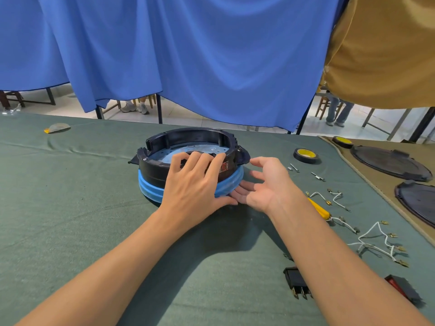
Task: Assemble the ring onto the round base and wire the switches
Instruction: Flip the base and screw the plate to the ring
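Note:
A black plastic ring (164, 140) sits on top of the round blue base (150, 188) in the middle of the green-covered table. My left hand (193, 182) lies over the ring's near wall, its fingers curled over the rim. My right hand (261, 182) hovers at the base's right side with relaxed fingers, the lower ones touching the blue edge. Two rocker switches lie at the near right: a black switch (297, 282) partly behind my right forearm, and a red-topped switch (403, 289). White wires with brass terminals (379, 241) lie beside them.
A yellow-handled screwdriver (320, 209) lies under my right wrist. Screws (294, 167) and a roll of black tape (306, 155) sit right of the base. Dark round lids (390, 162) rest on a tan mat at far right. A blue curtain hangs behind the table.

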